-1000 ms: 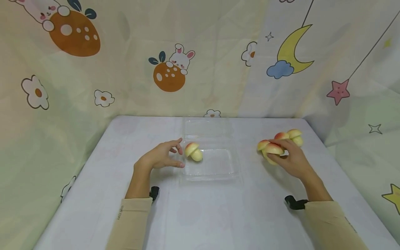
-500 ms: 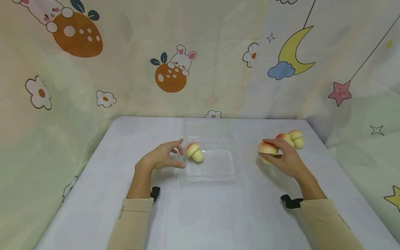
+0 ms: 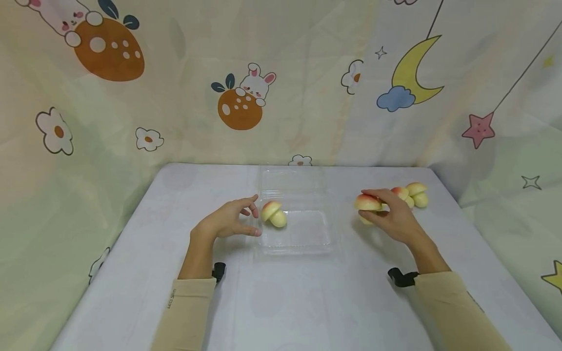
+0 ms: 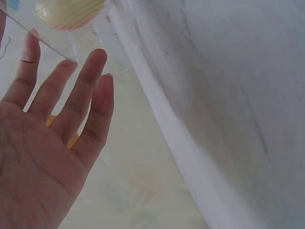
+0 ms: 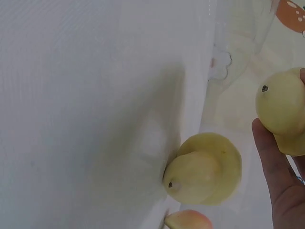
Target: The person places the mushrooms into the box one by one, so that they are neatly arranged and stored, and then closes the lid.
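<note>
My right hand [image 3: 392,217] holds a mushroom-shaped fruit-like piece [image 3: 368,202] with a red-and-yellow cap, pinched between thumb and fingers. In the right wrist view its pale stem end [image 5: 281,102] shows a small dark spot, raised off the table. My left hand [image 3: 228,218] is at the left edge of a clear plastic clamshell box [image 3: 307,248], thumb and fingers spread apart. In the left wrist view its fingers [image 4: 88,76] look nearly straight and a fingertip meets the box's edge. One mushroom-shaped piece [image 3: 274,214] lies inside the box at the left.
More mushroom-shaped pieces [image 3: 417,192] rest on the table's far right, partly behind my right hand. The box's lid [image 3: 291,180] lies folded back towards the patterned curtain [image 3: 184,97]. White cloth covers the table [image 3: 285,302].
My right hand has moved left with the mushroom-shaped piece, away from the others at the far right. The left hand stays at the box's edge.
</note>
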A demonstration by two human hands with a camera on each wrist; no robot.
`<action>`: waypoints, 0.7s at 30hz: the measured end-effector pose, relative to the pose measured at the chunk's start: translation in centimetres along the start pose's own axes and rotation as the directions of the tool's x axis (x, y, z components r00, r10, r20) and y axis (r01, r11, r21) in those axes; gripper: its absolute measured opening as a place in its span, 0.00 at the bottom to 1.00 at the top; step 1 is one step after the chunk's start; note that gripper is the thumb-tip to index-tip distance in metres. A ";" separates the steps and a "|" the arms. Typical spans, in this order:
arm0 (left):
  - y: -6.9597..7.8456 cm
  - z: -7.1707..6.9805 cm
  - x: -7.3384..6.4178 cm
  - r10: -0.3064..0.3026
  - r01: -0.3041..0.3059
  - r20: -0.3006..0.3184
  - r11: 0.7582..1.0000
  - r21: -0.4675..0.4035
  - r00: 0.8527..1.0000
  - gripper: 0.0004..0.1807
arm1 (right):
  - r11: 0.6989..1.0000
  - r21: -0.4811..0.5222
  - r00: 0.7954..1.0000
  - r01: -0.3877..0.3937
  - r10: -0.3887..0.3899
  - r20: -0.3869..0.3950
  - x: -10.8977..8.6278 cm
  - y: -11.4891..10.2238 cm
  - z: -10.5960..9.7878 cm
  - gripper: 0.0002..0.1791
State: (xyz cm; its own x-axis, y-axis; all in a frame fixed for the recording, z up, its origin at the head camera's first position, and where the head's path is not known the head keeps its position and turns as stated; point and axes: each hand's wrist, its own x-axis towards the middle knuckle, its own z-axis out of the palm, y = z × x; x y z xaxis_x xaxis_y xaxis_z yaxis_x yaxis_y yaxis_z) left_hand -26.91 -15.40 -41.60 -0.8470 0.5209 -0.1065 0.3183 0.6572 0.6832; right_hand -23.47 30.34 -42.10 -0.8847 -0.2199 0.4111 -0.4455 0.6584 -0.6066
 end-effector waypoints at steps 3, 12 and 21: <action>-0.1 0.0 0.0 0.001 -0.001 -0.002 1.000 0.002 1.000 0.29 | 0.999 -0.008 0.999 0.037 -0.037 -0.005 0.5 -0.1 0.5 0.29; 0.0 0.1 0.1 -0.002 0.002 -0.006 1.000 -0.001 1.000 0.28 | 0.996 0.089 1.000 0.020 -0.019 -0.007 1.2 -1.2 1.3 0.31; 0.0 0.0 -0.2 -0.010 0.010 0.001 1.000 0.001 1.000 0.28 | 0.989 0.150 1.000 -0.010 0.008 0.010 1.4 -1.7 1.8 0.33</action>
State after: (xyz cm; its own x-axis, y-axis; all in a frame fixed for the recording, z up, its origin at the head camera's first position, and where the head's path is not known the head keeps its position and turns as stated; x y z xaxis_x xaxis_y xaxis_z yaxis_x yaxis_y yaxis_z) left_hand -26.78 -15.51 -41.60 -0.8496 0.5151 -0.1138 0.3105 0.6627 0.6814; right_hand -24.23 27.59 -41.69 -0.8897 -0.2214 0.3992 -0.4524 0.5450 -0.7060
